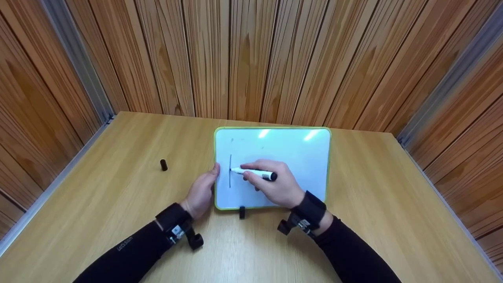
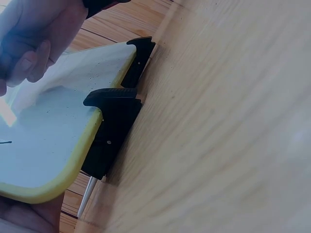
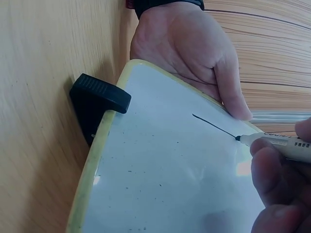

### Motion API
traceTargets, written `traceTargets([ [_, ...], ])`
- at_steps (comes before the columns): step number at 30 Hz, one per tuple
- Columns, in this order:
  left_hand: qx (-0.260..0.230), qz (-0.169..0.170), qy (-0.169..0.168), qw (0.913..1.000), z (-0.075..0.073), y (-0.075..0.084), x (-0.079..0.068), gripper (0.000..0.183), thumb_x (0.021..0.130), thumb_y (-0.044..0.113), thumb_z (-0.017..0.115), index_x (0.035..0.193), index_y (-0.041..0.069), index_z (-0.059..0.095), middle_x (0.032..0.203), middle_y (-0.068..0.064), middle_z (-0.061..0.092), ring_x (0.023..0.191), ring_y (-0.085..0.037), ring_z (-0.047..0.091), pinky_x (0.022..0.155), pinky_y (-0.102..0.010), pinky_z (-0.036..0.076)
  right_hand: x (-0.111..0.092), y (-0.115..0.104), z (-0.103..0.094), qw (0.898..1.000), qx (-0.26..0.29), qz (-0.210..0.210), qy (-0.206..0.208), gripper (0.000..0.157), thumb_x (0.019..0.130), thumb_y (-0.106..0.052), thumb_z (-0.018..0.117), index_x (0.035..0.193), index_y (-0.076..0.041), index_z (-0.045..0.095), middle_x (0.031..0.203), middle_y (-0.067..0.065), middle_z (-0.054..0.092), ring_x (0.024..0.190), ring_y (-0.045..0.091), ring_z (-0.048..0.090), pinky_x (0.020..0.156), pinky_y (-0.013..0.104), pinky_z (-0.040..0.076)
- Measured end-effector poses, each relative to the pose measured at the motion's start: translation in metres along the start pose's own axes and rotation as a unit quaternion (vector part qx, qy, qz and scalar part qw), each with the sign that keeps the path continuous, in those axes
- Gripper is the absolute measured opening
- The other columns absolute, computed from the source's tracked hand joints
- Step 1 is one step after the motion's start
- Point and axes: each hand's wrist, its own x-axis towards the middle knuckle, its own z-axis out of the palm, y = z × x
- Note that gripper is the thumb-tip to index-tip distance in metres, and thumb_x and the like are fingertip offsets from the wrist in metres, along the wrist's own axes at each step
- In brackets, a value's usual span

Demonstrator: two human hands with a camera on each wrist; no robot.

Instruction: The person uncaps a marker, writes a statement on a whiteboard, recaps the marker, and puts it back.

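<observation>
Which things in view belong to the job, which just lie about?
In use:
- marker, in the right hand
- whiteboard, held by the left hand
- black feet at its lower edge

Lying about:
- small black cylinder on the table, possibly the marker's cap

The black-sleeved left forearm [image 1: 129, 251] and right forearm [image 1: 353, 247] reach forward, angled inward, with a left wristband [image 1: 174, 216] and a right wristband [image 1: 311, 209]. The left hand [image 1: 200, 193] grips with its thumb [image 1: 215, 169] extended, fingers mostly hidden. The right hand [image 1: 279, 184] points leftward in a writing grip, its thumb opposing the index finger [image 1: 260, 163], the other fingers [image 1: 257, 189] folded beneath.
</observation>
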Motion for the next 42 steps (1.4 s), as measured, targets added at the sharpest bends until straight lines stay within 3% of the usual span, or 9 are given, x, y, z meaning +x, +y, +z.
traceTargets([
  [5,0.007,0.003,0.0,1.0,-0.001,0.0,0.0,0.075,0.119,0.061,0.029,0.164,0.005,0.051,0.15,-0.015,0.069,0.14,-0.027,0.063,0.12,-0.043,0.043,0.0,-0.002,-0.004,1.0,-0.007,0.011,0.0,0.024,0.112,-0.015,0.071,0.13,-0.003,0.081,0.101,0.002,0.08,0.075,0.031,0.072,0.067,0.027,0.058],
  [9,0.009,0.003,-0.004,0.9999,0.0,0.001,-0.001,0.074,0.119,0.06,0.029,0.162,0.005,0.054,0.146,-0.015,0.072,0.137,-0.028,0.066,0.117,-0.042,0.047,0.0,-0.004,-0.007,1.0,-0.01,0.016,0.001,0.024,0.112,-0.016,0.071,0.129,-0.003,0.082,0.101,0.002,0.081,0.075,0.029,0.072,0.067,0.028,0.058],
  [15,-0.03,0.007,-0.003,0.9995,0.003,-0.001,0.001,0.073,0.121,0.057,0.031,0.157,-0.001,0.057,0.14,-0.018,0.074,0.13,-0.027,0.069,0.111,-0.04,0.052,0.001,-0.005,-0.014,1.0,-0.005,0.026,0.006,0.021,0.111,-0.012,0.072,0.125,-0.001,0.083,0.098,0.003,0.082,0.073,0.025,0.072,0.067,0.028,0.059],
  [26,-0.027,-0.001,-0.004,0.9996,0.002,0.0,0.0,0.075,0.118,0.063,0.033,0.166,0.007,0.049,0.147,-0.014,0.07,0.14,-0.027,0.061,0.119,-0.043,0.043,0.0,-0.005,-0.024,0.998,0.007,0.055,0.007,0.022,0.11,-0.013,0.072,0.123,0.0,0.083,0.098,0.007,0.082,0.075,0.035,0.073,0.069,0.029,0.061],
  [35,-0.025,0.006,-0.006,0.9997,0.001,0.0,0.0,0.073,0.119,0.061,0.032,0.165,0.007,0.049,0.146,-0.015,0.07,0.138,-0.03,0.063,0.117,-0.044,0.046,0.001,-0.006,-0.025,0.998,0.002,0.054,0.008,0.021,0.11,-0.013,0.071,0.122,-0.001,0.084,0.096,0.005,0.082,0.074,0.022,0.072,0.069,0.03,0.062],
  [42,-0.014,0.006,-0.003,0.9999,0.001,0.0,0.0,0.074,0.119,0.061,0.031,0.166,0.006,0.049,0.146,-0.016,0.07,0.14,-0.028,0.061,0.121,-0.044,0.04,0.001,-0.006,-0.027,0.999,0.006,0.046,0.014,0.02,0.11,-0.012,0.071,0.12,0.0,0.084,0.095,0.01,0.082,0.072,0.025,0.072,0.07,0.031,0.062],
])
